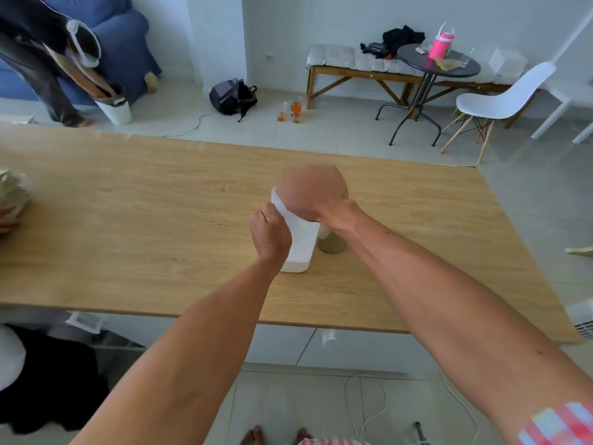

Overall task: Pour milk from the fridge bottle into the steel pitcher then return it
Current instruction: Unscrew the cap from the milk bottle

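A white milk bottle (300, 244) stands upright on the wooden table (128, 220), near its middle. My left hand (270, 233) grips the bottle's left side. My right hand (313, 191) is curled over the bottle's top and hides the cap. Just right of the bottle, partly hidden under my right forearm, stands the steel pitcher (331, 244); only its lower body and a pale part near its rim show.
At the table's left edge lies a pale pile (12, 194) with another person's hand by it. Beyond the table a person (48, 59) bends near a white bin (115, 109). Glasses of orange drink (293, 110), a backpack (232, 96), a round table and a white chair stand further back.
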